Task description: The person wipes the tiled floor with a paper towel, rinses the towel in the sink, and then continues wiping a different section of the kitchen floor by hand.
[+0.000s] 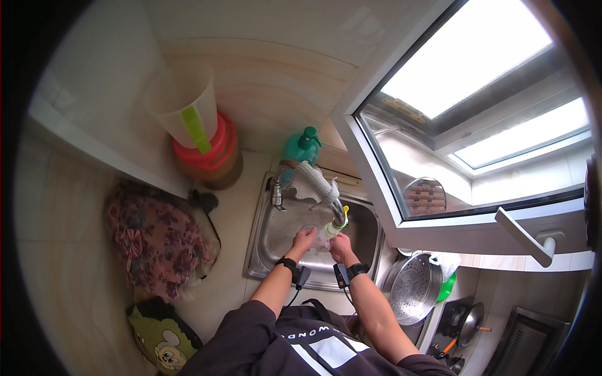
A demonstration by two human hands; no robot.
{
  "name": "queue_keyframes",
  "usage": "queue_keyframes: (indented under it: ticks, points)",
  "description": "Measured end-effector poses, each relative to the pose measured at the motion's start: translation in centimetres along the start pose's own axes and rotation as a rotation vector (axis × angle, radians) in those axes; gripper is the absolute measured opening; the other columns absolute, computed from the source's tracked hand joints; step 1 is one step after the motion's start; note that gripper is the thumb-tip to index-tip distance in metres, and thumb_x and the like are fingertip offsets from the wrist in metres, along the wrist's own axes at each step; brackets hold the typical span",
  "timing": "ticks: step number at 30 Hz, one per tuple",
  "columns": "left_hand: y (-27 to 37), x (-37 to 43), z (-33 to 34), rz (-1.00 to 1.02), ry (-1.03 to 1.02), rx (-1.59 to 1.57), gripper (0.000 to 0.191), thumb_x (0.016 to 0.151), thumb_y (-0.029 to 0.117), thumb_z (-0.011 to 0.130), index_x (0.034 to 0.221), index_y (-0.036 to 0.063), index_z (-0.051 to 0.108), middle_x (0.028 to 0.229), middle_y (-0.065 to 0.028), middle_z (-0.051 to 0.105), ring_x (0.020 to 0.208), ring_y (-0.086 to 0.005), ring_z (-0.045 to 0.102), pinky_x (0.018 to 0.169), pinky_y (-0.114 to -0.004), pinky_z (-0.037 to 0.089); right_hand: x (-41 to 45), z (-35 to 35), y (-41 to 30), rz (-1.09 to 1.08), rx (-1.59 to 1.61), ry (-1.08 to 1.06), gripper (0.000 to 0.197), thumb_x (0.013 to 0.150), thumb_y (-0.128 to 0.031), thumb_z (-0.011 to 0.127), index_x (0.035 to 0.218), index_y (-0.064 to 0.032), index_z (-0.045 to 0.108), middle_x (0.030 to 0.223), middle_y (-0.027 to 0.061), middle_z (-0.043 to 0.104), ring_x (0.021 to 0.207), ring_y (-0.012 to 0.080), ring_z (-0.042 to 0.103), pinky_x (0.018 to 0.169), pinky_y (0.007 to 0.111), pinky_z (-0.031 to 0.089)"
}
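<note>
Both hands are over a stainless steel sink, just below the end of a curved metal faucet. A see-through item spans the gap between them; whether it is thin plastic, glass or partly running water is hard to make out. My left hand pinches its left side. On the other side, my right hand grips it close to the pale green faucet nozzle. White knitted cloth wraps the faucet's neck, and a small yellow piece shows behind the spout.
A teal pump bottle stands behind the sink. At left are a red-lidded container with a translucent bucket on top, and a floral cloth. An open window sash juts in at right, above a perforated steamer pot.
</note>
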State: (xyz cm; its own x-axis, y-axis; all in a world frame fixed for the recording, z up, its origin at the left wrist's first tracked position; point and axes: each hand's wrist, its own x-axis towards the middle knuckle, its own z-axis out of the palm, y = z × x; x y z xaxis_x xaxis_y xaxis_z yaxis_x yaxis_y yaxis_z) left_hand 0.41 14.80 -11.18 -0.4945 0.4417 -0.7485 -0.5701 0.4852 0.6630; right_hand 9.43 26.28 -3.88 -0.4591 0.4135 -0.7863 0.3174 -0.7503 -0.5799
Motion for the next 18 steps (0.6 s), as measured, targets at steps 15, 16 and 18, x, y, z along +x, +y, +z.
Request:
queue_keyframes:
  ticks: [15,16,18]
  points:
    - [0.6,-2.6,-2.5,0.792,0.108,0.14,0.027,0.09,0.007,0.061,0.117,0.0037,0.064,0.105,-0.0118,0.072,0.09,-0.0186,0.07,0.076,-0.032,0.055,4.7,0.2,4.6,0.1,0.158,-0.142,0.025,0.096,-0.02,0.055,0.117,-0.0055,0.06,0.1,0.0096,0.067,0.083,0.0266,0.068,0.07,0.04,0.058]
    - [0.1,-3.8,-4.1,0.687,0.17,0.114,0.026,0.092,0.01,0.06,0.117,0.0033,0.064,0.106,-0.0126,0.072,0.091,-0.0196,0.071,0.076,-0.032,0.055,3.5,1.4,5.2,0.081,0.251,-0.077,0.022,0.097,-0.015,0.055,0.115,-0.0055,0.06,0.1,0.0115,0.067,0.09,0.0285,0.069,0.072,0.043,0.059]
    - [3.6,-5.4,-4.7,0.608,0.197,0.006,0.025,0.094,0.016,0.059,0.114,0.002,0.066,0.103,-0.0133,0.073,0.091,-0.0206,0.072,0.076,-0.032,0.055,3.8,-2.0,3.7,0.029,0.189,-0.066,0.021,0.096,-0.013,0.056,0.116,-0.0057,0.06,0.101,0.0121,0.067,0.092,0.0293,0.069,0.074,0.044,0.059]
